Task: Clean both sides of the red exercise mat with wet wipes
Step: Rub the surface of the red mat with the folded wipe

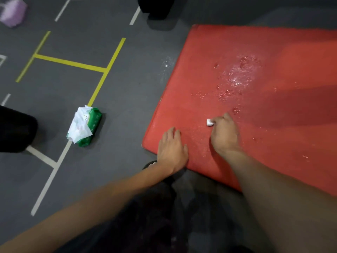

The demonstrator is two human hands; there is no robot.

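The red exercise mat [255, 106] lies flat on the grey floor [127, 92] and fills the right half of the frame, its near-left corner reaching toward the lower centre. Wet, glistening patches and droplets spread over the mat's middle, above the hands, and a few shiny specks sit on the floor just beside its left edge.

The right hand [225, 134] rests on the mat near that corner with its fingers [218, 121] curled down around a small white wad, a wet wipe [209, 122], of which only a bit pokes out at the left side of the fist. The wipe touches the mat surface, below the wet patch.

The left hand [172, 147] lies palm down on the mat's near-left corner, fingers straight and slightly spread, gripping nothing. It sits to the lower left of the right hand, apart from the wipe.

On the floor at the left centre of the frame, well apart from the mat, lies a green pack of wet wipes [85, 125] with a white sheet pulled loosely out of its top. Yellow and white tape lines cross the floor around it. A blurred purple object [12, 11] sits in the upper left corner, and dark shapes stand at the left edge and top centre.
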